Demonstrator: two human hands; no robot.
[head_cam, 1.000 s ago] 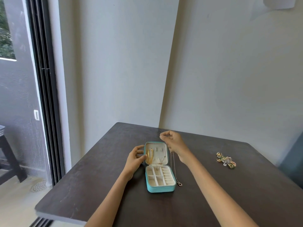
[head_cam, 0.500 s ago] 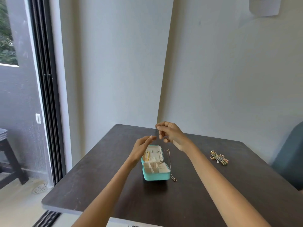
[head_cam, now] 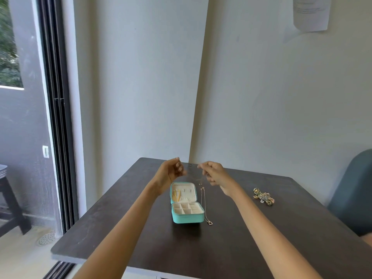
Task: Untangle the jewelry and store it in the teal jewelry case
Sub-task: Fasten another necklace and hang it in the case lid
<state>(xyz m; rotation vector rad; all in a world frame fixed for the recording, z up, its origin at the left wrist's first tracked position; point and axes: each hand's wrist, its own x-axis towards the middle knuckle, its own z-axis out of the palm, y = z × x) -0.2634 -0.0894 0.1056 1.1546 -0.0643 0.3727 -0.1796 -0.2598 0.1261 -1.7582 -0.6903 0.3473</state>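
Dark table (head_cam: 120, 228) bears open teal jewelry case (head_cam: 186, 206), gold piece stored in lid. Right hand (head_cam: 213, 174) pinches necklace (head_cam: 203, 200) hanging beside case; left hand (head_cam: 171, 172) curled, hold uncertain. Tangled jewelry (head_cam: 263, 196) right of case, pending.

This looks like a room in a home. A dark brown wooden worktop (head_cam: 221, 248) stands in a corner of plain white walls (head_cam: 141, 87). A soft blue-grey chair (head_cam: 352, 194) sits beside it. On the left, a tall black-framed sliding glass door (head_cam: 58, 117) opens onto a balcony with green trees (head_cam: 8, 47) outside. A white paper sheet (head_cam: 311, 13) hangs on the wall.
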